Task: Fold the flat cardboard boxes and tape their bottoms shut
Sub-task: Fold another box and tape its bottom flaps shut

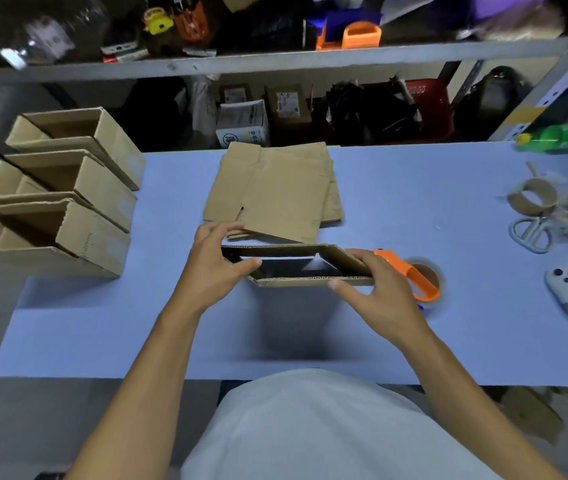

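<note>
Fingers [241, 263] of L hand [215, 263] & R hand [376, 292] clamped on half-opened box [310, 280].

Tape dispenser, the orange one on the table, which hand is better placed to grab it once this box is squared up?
The right hand, probably. The tape dispenser lies just beyond it, while the left hand grips the box at its far end.

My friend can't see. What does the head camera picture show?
Two hands, left hand and right hand, hold a half-opened cardboard box above a blue table. Behind lies a stack of flat boxes, three folded boxes stand left, and an orange tape dispenser sits right.
</note>
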